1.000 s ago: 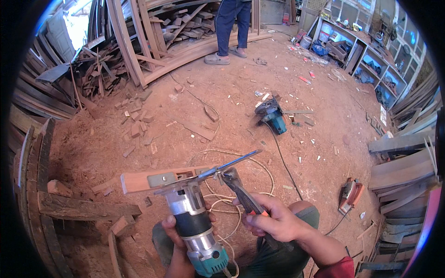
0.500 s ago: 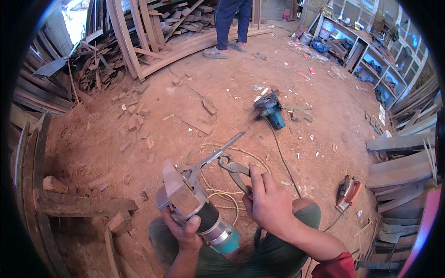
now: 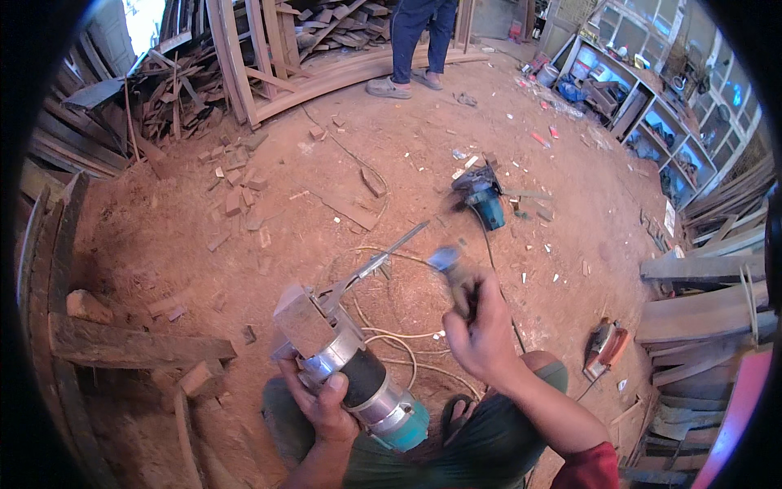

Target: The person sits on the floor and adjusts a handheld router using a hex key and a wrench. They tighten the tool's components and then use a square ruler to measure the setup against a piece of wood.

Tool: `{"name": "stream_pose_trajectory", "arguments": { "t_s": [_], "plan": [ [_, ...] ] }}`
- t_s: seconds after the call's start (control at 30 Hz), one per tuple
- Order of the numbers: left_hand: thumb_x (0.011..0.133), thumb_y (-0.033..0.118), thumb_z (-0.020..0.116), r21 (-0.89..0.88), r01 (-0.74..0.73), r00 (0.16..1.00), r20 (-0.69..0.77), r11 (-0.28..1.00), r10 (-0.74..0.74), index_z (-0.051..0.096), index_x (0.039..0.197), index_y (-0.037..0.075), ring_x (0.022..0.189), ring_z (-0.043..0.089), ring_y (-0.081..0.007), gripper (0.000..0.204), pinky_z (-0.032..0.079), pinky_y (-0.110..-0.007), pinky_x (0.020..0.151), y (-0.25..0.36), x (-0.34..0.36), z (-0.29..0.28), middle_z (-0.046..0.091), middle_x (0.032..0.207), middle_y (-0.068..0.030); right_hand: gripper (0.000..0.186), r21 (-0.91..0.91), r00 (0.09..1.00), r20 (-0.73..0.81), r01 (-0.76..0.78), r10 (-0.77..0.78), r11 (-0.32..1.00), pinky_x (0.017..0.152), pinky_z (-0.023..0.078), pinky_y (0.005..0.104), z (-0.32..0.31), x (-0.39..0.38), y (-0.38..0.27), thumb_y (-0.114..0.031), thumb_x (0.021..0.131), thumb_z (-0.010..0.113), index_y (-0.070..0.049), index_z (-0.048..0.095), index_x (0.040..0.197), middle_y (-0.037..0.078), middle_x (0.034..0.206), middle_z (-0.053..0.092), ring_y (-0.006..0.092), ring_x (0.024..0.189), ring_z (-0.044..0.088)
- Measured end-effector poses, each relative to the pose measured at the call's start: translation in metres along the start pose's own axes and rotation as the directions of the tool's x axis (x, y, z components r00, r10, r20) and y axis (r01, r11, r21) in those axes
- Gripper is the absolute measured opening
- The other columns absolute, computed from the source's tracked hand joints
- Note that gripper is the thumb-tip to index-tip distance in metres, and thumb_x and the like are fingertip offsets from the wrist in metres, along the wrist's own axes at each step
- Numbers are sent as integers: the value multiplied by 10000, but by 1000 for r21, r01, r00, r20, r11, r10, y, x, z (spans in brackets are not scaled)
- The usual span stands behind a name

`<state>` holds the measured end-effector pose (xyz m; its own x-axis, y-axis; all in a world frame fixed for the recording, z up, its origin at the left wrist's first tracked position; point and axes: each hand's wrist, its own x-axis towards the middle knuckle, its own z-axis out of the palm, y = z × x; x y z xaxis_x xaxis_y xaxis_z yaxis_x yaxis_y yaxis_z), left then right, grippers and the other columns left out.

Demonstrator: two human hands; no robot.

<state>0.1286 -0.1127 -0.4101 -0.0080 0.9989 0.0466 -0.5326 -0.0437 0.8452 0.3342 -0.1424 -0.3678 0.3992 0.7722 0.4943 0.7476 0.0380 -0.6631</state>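
Note:
My left hand (image 3: 326, 411) is wrapped round a corded-looking power tool (image 3: 366, 381) resting over my lap. It has a black middle, silver collars, a teal end and a flat plate at its head, like a trim router. A long thin metal arm (image 3: 383, 259) sticks out from that head toward the upper right. My right hand (image 3: 485, 334) is closed on a pair of pincers (image 3: 458, 281), held up to the right of the arm and apart from it. Motion smears the jaws of the pincers.
A teal circular saw (image 3: 487, 204) lies on the dusty floor ahead, and a red-orange power tool (image 3: 604, 349) lies at right. A pale cord (image 3: 411, 359) loops near my knees. Timber (image 3: 122, 346) stands at left. A person (image 3: 419, 41) stands at the back by wooden frames.
The pincers have moved right and up, away from the metal arm, swinging upright in my right hand. My left hand still holds the power tool almost in place.

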Motion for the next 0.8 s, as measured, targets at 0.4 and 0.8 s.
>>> {"name": "stream_pose_trajectory", "arguments": {
  "t_s": [0.4,0.8],
  "plan": [
    [675,188,769,22,76,973,217,997,-79,359,1318,56,1072,545,-201,774,466,-369,921,15,10,-6,519,1177,-100,329,-63,890,341,343,-303,937,777,489,367,-35,73,-9,-158,816,760,-94,672,1127,98,1028,669,255,890,585],
    [653,160,808,10,144,901,411,989,-136,349,1298,42,1108,550,-209,800,463,-375,953,13,13,-17,522,1190,-116,288,120,495,869,-154,-28,981,578,406,244,-68,105,3,-262,826,793,-35,707,981,-4,729,643,63,635,518]
  ]
}}
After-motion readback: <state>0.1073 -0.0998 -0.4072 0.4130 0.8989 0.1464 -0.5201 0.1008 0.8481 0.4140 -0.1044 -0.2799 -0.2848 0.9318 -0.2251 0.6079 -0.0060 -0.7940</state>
